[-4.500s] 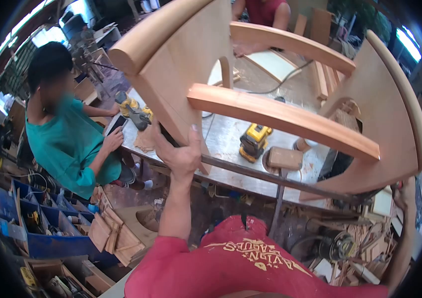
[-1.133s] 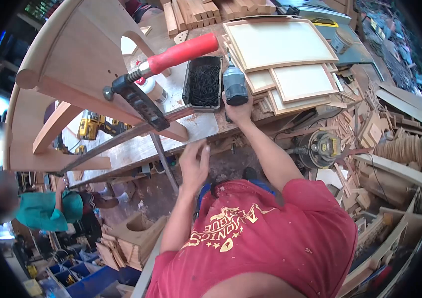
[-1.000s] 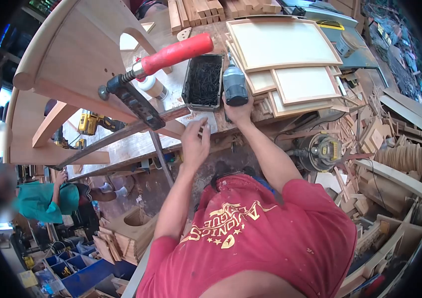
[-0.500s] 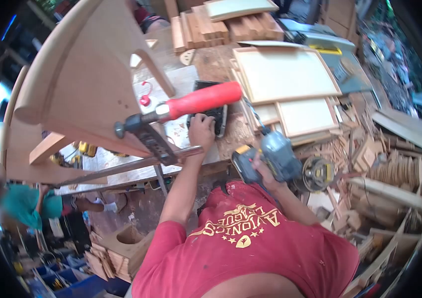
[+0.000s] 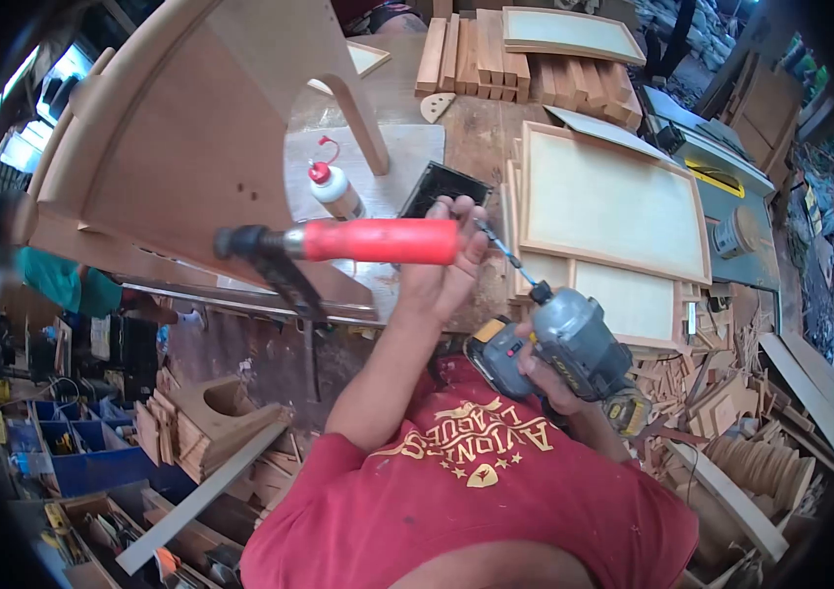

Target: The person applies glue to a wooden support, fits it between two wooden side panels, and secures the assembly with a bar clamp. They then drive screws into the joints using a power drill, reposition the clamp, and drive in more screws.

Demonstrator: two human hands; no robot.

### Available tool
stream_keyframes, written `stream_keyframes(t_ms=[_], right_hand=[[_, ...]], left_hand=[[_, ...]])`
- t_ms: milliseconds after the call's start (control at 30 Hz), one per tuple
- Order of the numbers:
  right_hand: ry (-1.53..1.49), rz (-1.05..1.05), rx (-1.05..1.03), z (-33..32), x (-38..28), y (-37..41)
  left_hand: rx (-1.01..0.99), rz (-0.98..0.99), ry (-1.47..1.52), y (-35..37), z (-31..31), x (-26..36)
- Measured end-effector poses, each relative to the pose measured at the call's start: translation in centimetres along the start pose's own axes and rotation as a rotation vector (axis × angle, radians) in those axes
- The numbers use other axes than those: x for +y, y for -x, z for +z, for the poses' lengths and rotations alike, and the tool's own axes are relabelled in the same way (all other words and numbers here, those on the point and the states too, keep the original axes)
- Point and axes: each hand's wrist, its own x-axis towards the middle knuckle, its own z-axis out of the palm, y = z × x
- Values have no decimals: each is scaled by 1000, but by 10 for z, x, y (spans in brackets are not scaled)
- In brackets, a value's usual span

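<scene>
My right hand (image 5: 547, 378) is wrapped round the grip of a cordless drill (image 5: 579, 339), whose long bit points up and left. The bit's tip is close to the fingers of my left hand (image 5: 464, 265). That hand is turned palm up with its fingers curled in; whatever they hold is too small to make out. In front of it passes the red handle of a bar clamp (image 5: 378, 240), fixed by a curved wooden chair part (image 5: 191, 128). Just behind my left fingers lies an open black box (image 5: 427, 187). A white glue bottle (image 5: 338, 194) with a red cap stands left of it.
Framed pale panels (image 5: 613, 201) are stacked right of the box. Wooden blocks (image 5: 481, 59) are piled at the back of the workbench (image 5: 491, 123). Scrap wood (image 5: 702, 383) covers the right side. A person in a green shirt (image 5: 49, 280) is at far left.
My left hand has come up out of the black box and turned over, toward the drill bit. The drill has shifted slightly right and down in view. The camera view has also shifted.
</scene>
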Motion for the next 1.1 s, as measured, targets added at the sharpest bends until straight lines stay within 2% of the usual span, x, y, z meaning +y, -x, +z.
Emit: stream_keyframes(t_ms=[267, 333, 467, 567, 600, 667, 867, 967, 1100], right_hand=[[-57, -126, -198, -51, -11, -35], [-89, -120, -219, -58, -11, -39], [-194, -52, -230, -62, -16, -42], [-277, -60, -258, -60, -27, -48], [-317, -71, -259, -58, -28, -47], [-304, -68, -301, -60, -27, -48], [-279, -112, -448, -60, -20, -61], [-262, -104, -486, -61, -16, -65], [-321, -92, -445, -52, -24, -71]], left_hand=[[4, 194, -149, -12, 43, -34], [-71, 216, -214, -15, 53, -40], [-117, 257, -344, -17, 61, -41], [-4, 334, -305, -14, 70, -41], [-24, 327, -299, -11, 72, -40], [-77, 310, -279, -9, 77, -36], [-119, 455, -395, -1, 83, -28], [-3, 572, -586, 1, 85, -28], [92, 639, -584, 2, 83, -26]])
